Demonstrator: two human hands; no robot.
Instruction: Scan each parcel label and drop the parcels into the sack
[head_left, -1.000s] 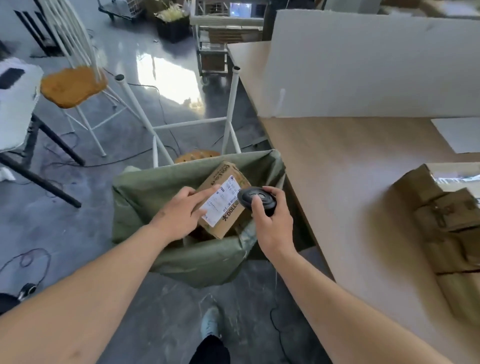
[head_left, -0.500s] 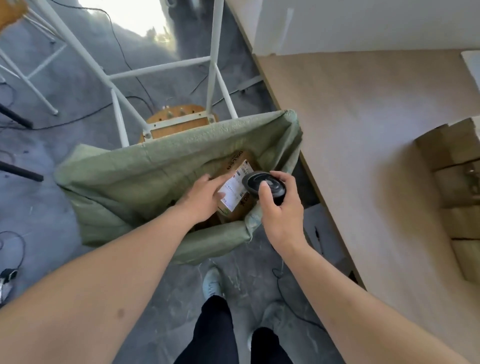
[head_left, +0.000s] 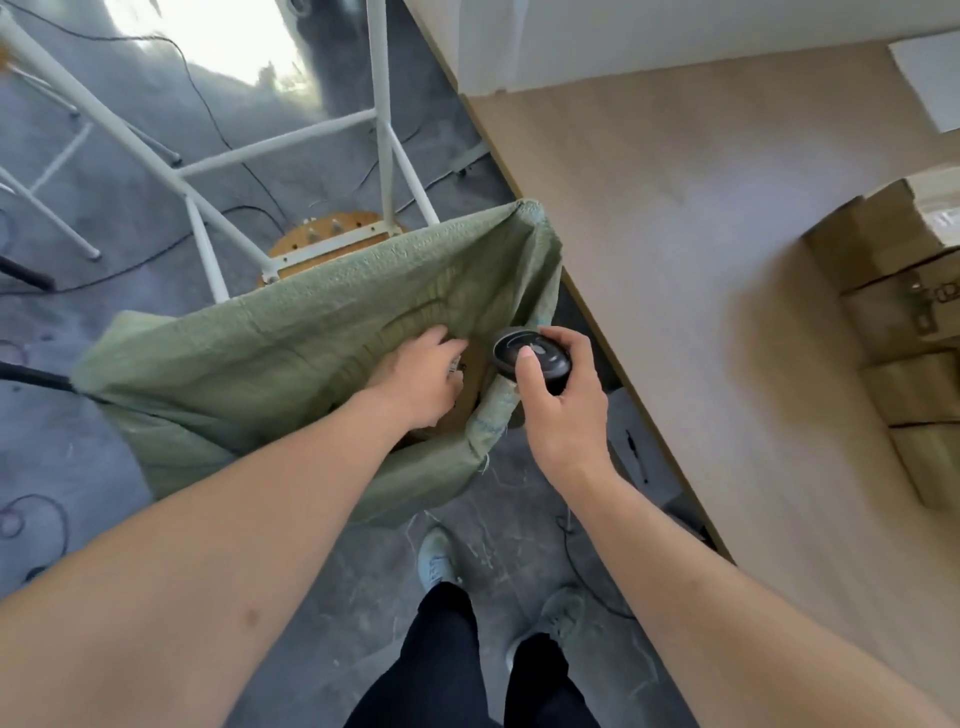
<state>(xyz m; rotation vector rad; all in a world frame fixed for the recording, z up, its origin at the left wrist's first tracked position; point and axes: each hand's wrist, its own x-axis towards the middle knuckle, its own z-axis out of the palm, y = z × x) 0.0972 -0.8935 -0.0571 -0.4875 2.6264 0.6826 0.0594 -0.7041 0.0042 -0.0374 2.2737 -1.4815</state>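
Note:
A green woven sack (head_left: 291, 353) hangs open beside the table. My left hand (head_left: 415, 379) reaches down into its mouth and grips a brown cardboard parcel (head_left: 471, 387). The hand hides most of the parcel, leaving a strip of brown and a sliver of white label. My right hand (head_left: 558, 410) holds a round black scanner (head_left: 535, 351) at the sack's right rim, thumb on top. Several more brown parcels (head_left: 904, 291) are stacked on the table at the right.
The wooden table (head_left: 675, 260) runs along the right, with a white sheet (head_left: 930, 78) at its far corner. A white metal stool frame (head_left: 384, 130) stands behind the sack. Cables (head_left: 228, 140) cross the grey floor. My feet (head_left: 439, 558) are just below the sack.
My left hand has pushed the parcel down from above the sack's rim deep into the sack, hiding its label. My head tilted downward. The scanner stayed by the sack's right edge.

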